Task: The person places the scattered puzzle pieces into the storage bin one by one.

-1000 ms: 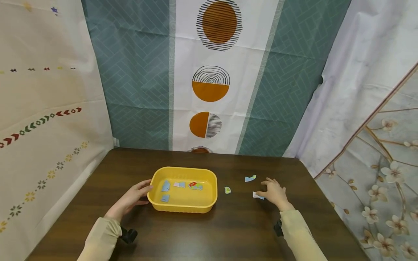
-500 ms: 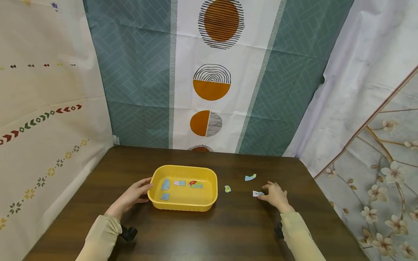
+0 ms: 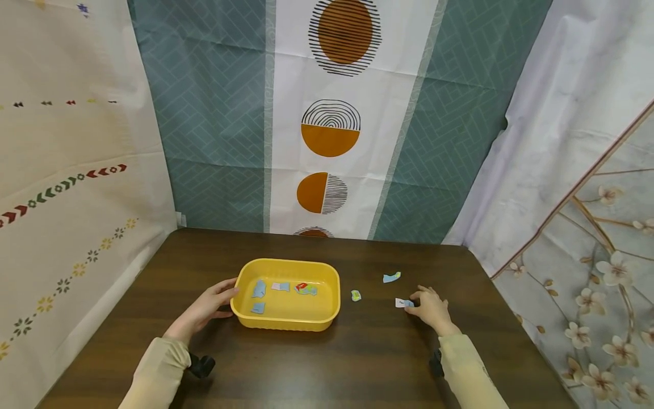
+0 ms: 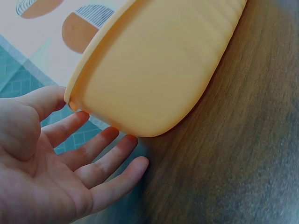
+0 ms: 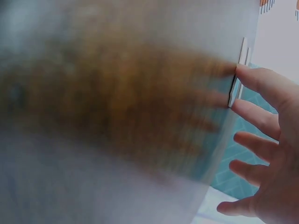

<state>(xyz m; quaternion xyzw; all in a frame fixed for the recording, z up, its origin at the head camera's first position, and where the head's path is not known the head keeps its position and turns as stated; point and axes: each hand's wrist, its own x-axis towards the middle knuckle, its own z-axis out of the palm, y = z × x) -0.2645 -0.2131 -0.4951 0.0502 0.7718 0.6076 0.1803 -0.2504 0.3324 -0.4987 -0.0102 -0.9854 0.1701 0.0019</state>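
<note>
Right of the yellow tray (image 3: pixel 286 325), our right hand (image 3: pixel 431 308), thumb and forefinger apart, touches the far end of a white-and-blue piece (image 3: pixel 401 303) lying lengthwise toward it (our loose-fingered left hand (image 3: pixel 205 307) touches its left wall).

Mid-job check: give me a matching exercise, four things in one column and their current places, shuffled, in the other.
1. left hand
2. right hand
3. pink-and-blue piece
4. yellow-green piece

A. inside the yellow tray
B. touching the white-and-blue piece
C. on the table, just right of the tray
D. against the tray's left end

Pairs: 1-D, 2-B, 3-A, 4-C
</note>
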